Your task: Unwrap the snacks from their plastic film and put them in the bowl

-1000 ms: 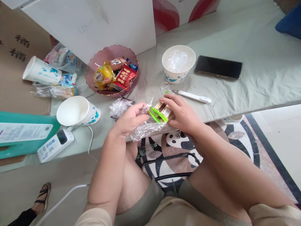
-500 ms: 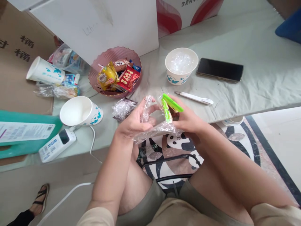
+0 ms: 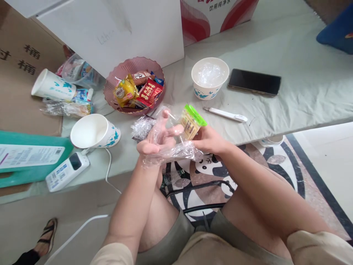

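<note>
Clear plastic film [image 3: 176, 152] stretches between my two hands over the table's front edge. My left hand [image 3: 162, 138] is inside or under the film, palm up, its fingers spread and curved. A snack packet with a green edge and pale yellow contents [image 3: 190, 123] is gripped by my right hand [image 3: 208, 140], whose fingers are partly hidden behind it. Just behind my left hand lies a crumpled clear and dark wrapper [image 3: 142, 127]. Beyond the packet, a white cutter [image 3: 226, 114] rests on the cloth.
A pink bowl of snacks [image 3: 113, 79], a paper bowl with clear film [image 3: 206, 92] and a phone [image 3: 254, 81] stand farther back. At left are a paper cup [image 3: 110, 132], a white power strip [image 3: 67, 171] and a green container [image 3: 33, 154]. Someone's sandalled foot shows at lower left.
My left hand has opened its fingers within the film and shifted slightly left. The packet in my right hand has turned, showing its pale yellow face.
</note>
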### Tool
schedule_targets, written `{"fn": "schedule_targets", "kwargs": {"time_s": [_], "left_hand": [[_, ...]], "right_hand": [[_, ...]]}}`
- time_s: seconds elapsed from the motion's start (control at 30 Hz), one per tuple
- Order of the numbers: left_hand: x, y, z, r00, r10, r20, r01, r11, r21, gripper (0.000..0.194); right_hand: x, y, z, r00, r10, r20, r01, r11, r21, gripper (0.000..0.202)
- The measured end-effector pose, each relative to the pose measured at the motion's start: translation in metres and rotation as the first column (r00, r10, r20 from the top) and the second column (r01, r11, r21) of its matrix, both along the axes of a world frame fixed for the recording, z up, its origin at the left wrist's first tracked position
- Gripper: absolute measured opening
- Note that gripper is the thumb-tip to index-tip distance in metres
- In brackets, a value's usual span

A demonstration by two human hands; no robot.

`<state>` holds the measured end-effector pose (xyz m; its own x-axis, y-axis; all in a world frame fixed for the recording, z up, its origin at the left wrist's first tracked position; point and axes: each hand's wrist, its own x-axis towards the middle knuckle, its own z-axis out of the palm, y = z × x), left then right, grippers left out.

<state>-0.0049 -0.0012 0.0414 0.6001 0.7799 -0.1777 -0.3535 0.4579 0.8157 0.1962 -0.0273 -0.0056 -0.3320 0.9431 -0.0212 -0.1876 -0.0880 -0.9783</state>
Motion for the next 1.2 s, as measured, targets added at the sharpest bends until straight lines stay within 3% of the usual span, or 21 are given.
{"fn": "schedule_targets", "kwargs": {"time_s": [0.13, 0.3, 0.43, 0.53, 0.63, 0.73, 0.83, 0.87, 0.93, 1.0, 1.1, 1.2], "left_hand": [[-0.009, 0.0, -0.004, 0.994, 0.106, -0.011, -0.106, 0.994, 0.02, 0.069], [-0.009, 0.004, 0.004, 0.993, 0.055, 0.107, -0.048, 0.997, -0.069, 0.055], [-0.004, 0.014, 0.015, 0.984, 0.018, 0.178, 0.012, 0.986, -0.165, 0.041], [-0.004, 0.021, 0.016, 0.99, 0.036, 0.138, -0.01, 0.982, -0.187, 0.029], [-0.006, 0.024, 0.016, 0.987, 0.043, 0.156, -0.01, 0.979, -0.205, 0.029], [-0.011, 0.022, 0.015, 0.985, 0.012, 0.174, 0.027, 0.975, -0.221, 0.03], [-0.015, 0.021, 0.016, 0.985, -0.01, 0.174, 0.049, 0.974, -0.22, 0.032], [-0.016, 0.021, 0.016, 0.985, -0.01, 0.173, 0.048, 0.975, -0.218, 0.033], [-0.019, 0.023, 0.016, 0.986, -0.001, 0.169, 0.038, 0.976, -0.213, 0.034], [-0.022, 0.025, 0.015, 0.985, -0.009, 0.173, 0.045, 0.977, -0.208, 0.033], [-0.027, 0.026, 0.016, 0.979, -0.082, 0.186, 0.112, 0.981, -0.159, 0.029], [-0.028, 0.021, 0.019, 0.954, -0.247, 0.168, 0.26, 0.964, -0.062, 0.023]], "right_hand": [[-0.002, -0.003, -0.003, 0.987, -0.121, -0.103, 0.1, 0.977, -0.189, 0.042], [0.006, -0.005, 0.003, 0.88, -0.433, -0.195, 0.382, 0.889, -0.252, 0.041], [0.022, -0.012, 0.024, 0.733, -0.669, -0.121, 0.675, 0.738, 0.005, 0.034], [0.025, -0.006, 0.05, 0.682, -0.729, -0.061, 0.713, 0.643, 0.281, 0.031], [0.01, 0.026, 0.081, 0.706, -0.703, 0.086, 0.588, 0.649, 0.482, 0.038], [-0.021, 0.086, 0.111, 0.691, -0.632, 0.351, 0.316, 0.701, 0.64, 0.055], [-0.062, 0.155, 0.134, 0.511, -0.576, 0.638, -0.043, 0.724, 0.689, 0.047], [-0.075, 0.174, 0.139, 0.428, -0.54, 0.725, -0.171, 0.739, 0.651, 0.042], [-0.096, 0.196, 0.144, 0.306, -0.462, 0.833, -0.3, 0.783, 0.544, 0.036], [-0.103, 0.188, 0.143, 0.345, -0.423, 0.838, -0.319, 0.787, 0.529, 0.029], [-0.079, 0.127, 0.124, 0.589, -0.433, 0.682, -0.242, 0.711, 0.66, 0.024], [-0.03, 0.048, 0.082, 0.742, -0.469, 0.48, 0.088, 0.776, 0.624, 0.033]]}}
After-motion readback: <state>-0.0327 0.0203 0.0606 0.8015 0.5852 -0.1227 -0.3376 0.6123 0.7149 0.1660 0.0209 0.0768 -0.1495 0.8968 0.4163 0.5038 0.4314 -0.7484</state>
